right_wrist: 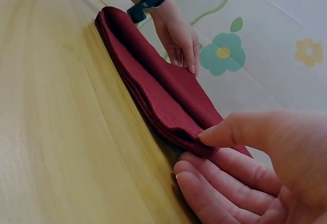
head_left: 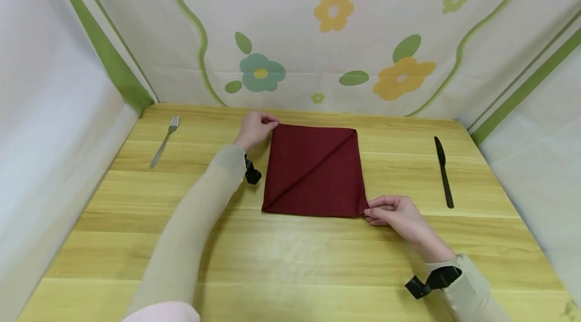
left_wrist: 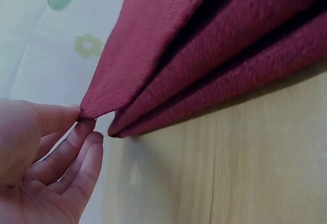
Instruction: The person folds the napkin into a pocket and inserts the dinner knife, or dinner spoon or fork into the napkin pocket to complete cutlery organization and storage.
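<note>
"Burgundy cloth [head_left: 313,173], folded flat on the wooden counter [head_left: 290,261], between the fork [head_left: 164,143] and the black knife [head_left: 444,173], and two hands are on it!"

"Take the left hand [head_left: 257,129]: narrow pinch, fingers [left_wrist: 64,150] and thumb meeting right on the far-left corner. Left wrist view says that's a top flap, with more folds lying beneath its tip, apart from the pinch."

"And the right hand [head_left: 395,216] has the near-right corner, thumb above, other fingers below, holding the layered edge snugly!"

"So how do you do this well?"

"Gently, I'd say! Light, even tension from corner to corner, hold only the very tips, and mind those under-layers: tug too hard and they could slip out of line. Smooth and level beats quick."

"Now call the direction for us."

"Tricky one! It's close to square, so I won't name a long axis. But look at that diagonal line across the top: near-left corner up to far-right corner, cutting across the line between the two hands. And its near side lies roughly along the grain of the wood!"
</note>
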The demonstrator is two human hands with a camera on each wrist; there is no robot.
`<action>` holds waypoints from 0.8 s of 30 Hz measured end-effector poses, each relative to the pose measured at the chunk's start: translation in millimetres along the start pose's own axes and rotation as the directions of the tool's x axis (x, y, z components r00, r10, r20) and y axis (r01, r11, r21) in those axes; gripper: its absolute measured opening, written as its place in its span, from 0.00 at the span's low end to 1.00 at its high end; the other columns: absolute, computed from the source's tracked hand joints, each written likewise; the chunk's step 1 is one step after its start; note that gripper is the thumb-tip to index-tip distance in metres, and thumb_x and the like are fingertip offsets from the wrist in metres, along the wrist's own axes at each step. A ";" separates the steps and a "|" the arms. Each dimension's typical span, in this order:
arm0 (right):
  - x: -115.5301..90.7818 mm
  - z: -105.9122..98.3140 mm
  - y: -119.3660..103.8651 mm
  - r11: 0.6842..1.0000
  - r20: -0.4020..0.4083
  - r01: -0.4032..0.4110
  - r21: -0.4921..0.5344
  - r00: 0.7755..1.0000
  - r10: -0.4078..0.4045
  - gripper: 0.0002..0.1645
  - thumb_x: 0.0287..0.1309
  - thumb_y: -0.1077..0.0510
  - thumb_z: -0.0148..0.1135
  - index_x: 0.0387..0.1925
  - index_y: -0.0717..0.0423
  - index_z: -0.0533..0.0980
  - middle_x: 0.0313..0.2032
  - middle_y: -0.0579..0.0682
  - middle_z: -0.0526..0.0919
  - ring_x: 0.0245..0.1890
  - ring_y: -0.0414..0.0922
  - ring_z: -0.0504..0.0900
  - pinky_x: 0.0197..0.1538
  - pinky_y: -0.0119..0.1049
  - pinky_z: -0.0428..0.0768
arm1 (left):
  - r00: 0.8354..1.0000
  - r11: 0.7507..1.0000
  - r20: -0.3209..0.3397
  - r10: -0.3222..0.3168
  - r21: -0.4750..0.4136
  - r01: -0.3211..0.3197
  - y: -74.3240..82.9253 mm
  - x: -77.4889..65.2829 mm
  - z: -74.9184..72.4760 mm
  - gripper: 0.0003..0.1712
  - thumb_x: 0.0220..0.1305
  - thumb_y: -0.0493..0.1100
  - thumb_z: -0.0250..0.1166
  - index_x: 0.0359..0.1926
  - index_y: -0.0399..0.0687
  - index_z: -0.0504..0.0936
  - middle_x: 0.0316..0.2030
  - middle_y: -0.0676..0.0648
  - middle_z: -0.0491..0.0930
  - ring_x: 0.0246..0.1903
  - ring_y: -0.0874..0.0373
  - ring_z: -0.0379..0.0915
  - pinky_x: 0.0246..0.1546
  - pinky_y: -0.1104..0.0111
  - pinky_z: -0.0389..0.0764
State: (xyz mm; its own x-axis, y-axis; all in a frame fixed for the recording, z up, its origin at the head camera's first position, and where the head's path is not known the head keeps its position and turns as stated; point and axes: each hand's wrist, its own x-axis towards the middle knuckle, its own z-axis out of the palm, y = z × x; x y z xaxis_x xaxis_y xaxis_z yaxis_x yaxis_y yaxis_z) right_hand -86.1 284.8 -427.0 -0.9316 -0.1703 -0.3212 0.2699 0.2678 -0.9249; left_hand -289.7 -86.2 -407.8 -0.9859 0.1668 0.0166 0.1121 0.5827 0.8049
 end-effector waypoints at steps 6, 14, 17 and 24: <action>-0.2 -1.3 1.8 0.999 0.005 0.007 -0.043 1.000 -0.007 0.18 0.65 0.64 0.67 0.50 0.76 0.78 0.40 0.61 0.88 0.39 0.47 0.88 0.44 0.40 0.86 | 1.000 0.999 -0.008 -0.030 0.009 0.030 -8.4 7.9 3.3 0.12 0.74 0.39 0.63 0.51 0.39 0.88 0.47 0.43 0.84 0.44 0.51 0.78 0.42 0.61 0.79; -1.9 -0.4 0.1 0.999 0.003 -0.010 -0.046 1.000 0.010 0.20 0.64 0.63 0.68 0.51 0.76 0.78 0.41 0.61 0.88 0.39 0.48 0.88 0.44 0.40 0.86 | 0.999 0.999 -0.028 -0.028 0.026 0.029 -17.0 13.9 7.0 0.10 0.72 0.39 0.65 0.48 0.41 0.89 0.47 0.44 0.85 0.46 0.50 0.79 0.47 0.59 0.79; -3.5 -1.3 -0.7 0.999 -0.001 -0.018 -0.041 1.000 0.018 0.22 0.65 0.61 0.69 0.53 0.75 0.78 0.42 0.61 0.87 0.40 0.48 0.88 0.44 0.40 0.86 | 0.999 1.000 -0.030 -0.023 0.018 0.023 -18.8 14.0 8.0 0.10 0.72 0.39 0.66 0.48 0.40 0.89 0.47 0.43 0.85 0.46 0.50 0.79 0.48 0.58 0.79; -6.3 -12.6 -0.3 0.999 -0.045 0.016 -0.040 0.999 -0.018 0.29 0.64 0.57 0.71 0.59 0.73 0.76 0.48 0.63 0.86 0.43 0.49 0.87 0.47 0.41 0.85 | 0.999 0.999 -0.048 -0.025 -0.049 0.023 -22.0 6.3 4.2 0.14 0.74 0.41 0.63 0.53 0.37 0.85 0.44 0.42 0.84 0.45 0.49 0.79 0.47 0.57 0.79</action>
State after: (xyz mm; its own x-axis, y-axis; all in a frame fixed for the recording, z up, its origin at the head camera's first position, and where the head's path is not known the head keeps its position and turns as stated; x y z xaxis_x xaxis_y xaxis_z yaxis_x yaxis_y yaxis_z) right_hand -83.3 297.8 -422.2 -0.9462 -0.1322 -0.2954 0.2453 0.3027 -0.9210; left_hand -297.9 -94.7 -427.9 -0.9932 0.1134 0.0247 0.0831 0.5466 0.8332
